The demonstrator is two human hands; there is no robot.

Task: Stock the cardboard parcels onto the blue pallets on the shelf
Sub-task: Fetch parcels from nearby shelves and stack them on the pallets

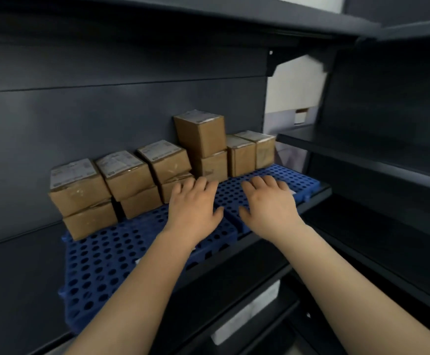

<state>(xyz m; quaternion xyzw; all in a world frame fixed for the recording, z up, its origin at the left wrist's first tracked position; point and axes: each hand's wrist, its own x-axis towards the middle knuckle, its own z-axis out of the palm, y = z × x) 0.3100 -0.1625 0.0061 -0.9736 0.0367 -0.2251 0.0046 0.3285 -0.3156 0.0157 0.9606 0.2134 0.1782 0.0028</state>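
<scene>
A: Starting at the left of the frame, what's stocked so far?

B: Cardboard parcels [80, 185] stand in a row along the back of the blue pallets [101, 265], against the dark panel. At centre left they sit two high, three stacks of them. At centre a taller stack rises, and two more parcels stand just to its right. They are plain brown boxes, taped, with pale printed labels on top.

A: And the pallets?

B: Rigid blue plastic, perforated all over with round holes, two laid side by side on the dark metal shelf [321, 194]. Their front halves are bare.

A: The hands?

B: The left hand [196, 208] is at centre, palm down, fingers relaxed, grasping nothing; its fingertips are near the lower parcels of the middle stacks, but I cannot tell whether they touch. The right hand [269, 203] is just to its right over the bare pallet, likewise released and holding nothing.

A: So which step is this?

B: My judgement: between parcels, with nothing in hand. The next move calls for fetching another parcel from out of view and setting it square in the front row or on a low stack.
</scene>
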